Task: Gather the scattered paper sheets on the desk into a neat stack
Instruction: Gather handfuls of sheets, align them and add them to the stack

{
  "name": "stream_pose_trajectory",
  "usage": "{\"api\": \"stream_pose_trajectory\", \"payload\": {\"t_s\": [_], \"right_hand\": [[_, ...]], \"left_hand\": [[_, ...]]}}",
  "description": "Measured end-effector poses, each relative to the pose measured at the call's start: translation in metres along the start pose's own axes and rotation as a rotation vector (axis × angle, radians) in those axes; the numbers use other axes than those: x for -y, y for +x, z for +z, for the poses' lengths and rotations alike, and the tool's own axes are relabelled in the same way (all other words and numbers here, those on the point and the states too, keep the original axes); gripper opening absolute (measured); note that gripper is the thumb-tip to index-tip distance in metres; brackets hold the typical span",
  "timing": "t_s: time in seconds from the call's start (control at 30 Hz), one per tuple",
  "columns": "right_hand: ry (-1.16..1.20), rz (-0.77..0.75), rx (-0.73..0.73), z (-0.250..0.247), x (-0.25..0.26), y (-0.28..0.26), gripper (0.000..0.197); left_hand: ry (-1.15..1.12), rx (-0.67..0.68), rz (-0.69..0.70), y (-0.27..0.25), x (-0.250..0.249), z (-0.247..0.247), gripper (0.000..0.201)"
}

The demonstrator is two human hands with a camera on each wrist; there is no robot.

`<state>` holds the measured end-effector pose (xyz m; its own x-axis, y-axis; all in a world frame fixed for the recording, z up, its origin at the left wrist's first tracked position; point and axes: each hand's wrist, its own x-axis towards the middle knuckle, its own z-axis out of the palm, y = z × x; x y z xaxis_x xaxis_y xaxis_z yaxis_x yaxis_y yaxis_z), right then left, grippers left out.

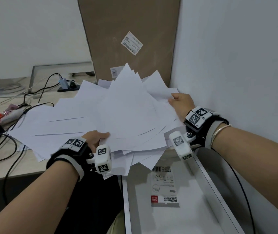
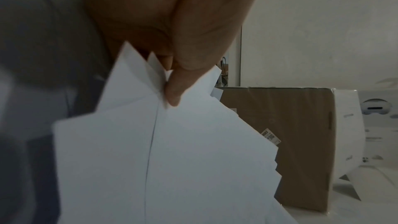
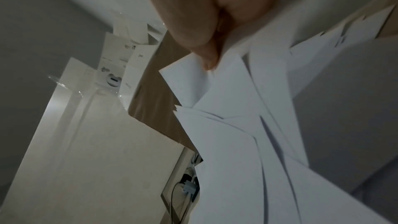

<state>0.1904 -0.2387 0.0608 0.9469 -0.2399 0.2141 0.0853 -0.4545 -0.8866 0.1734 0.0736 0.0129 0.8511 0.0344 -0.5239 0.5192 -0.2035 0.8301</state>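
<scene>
Head: both hands grip fanned paper sheets (image 1: 126,112); wrist views show thumbs pinching edges.

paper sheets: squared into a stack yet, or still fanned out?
Fanned out. The paper sheets lie at differing angles, corners jutting past each other. The left hand pinches the near edge, the right hand the far right edge.

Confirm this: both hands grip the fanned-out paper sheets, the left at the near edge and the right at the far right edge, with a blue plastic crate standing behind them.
One thing is wrong: behind the paper sheets stands a brown cardboard box, not a blue crate, as the head view shows. The rest holds: the left hand grips the near edge, the right hand the far right edge.
</scene>
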Motion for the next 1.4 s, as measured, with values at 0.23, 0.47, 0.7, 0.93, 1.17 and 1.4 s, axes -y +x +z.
{"api": "stream_pose_trajectory", "payload": {"t_s": [0.23,0.47,0.7,0.93,1.17,1.4], "right_hand": [[-0.043,0.099,-0.186,-0.02,0.0,-0.001,0.021],[-0.041,0.025,-0.147,-0.025,0.007,-0.011,0.025],[-0.058,0.115,-0.3,-0.051,0.01,-0.01,0.022],[0.047,0.165,-0.424,-0.079,0.02,-0.017,0.034],[0.254,0.234,-0.469,-0.087,0.038,-0.03,0.026],[0.399,0.325,-0.365,-0.07,0.034,-0.047,0.019]], "left_hand": [[0.007,-0.048,-0.058,-0.005,-0.011,0.012,0.032],[-0.012,0.028,-0.051,-0.015,-0.001,0.01,0.021],[0.016,0.056,-0.079,-0.03,0.008,0.007,0.033],[0.236,0.021,-0.152,-0.027,0.005,0.001,0.045],[0.184,0.055,-0.145,-0.055,0.014,0.008,0.038],[0.058,0.123,-0.133,-0.08,0.015,0.034,0.021]]}}
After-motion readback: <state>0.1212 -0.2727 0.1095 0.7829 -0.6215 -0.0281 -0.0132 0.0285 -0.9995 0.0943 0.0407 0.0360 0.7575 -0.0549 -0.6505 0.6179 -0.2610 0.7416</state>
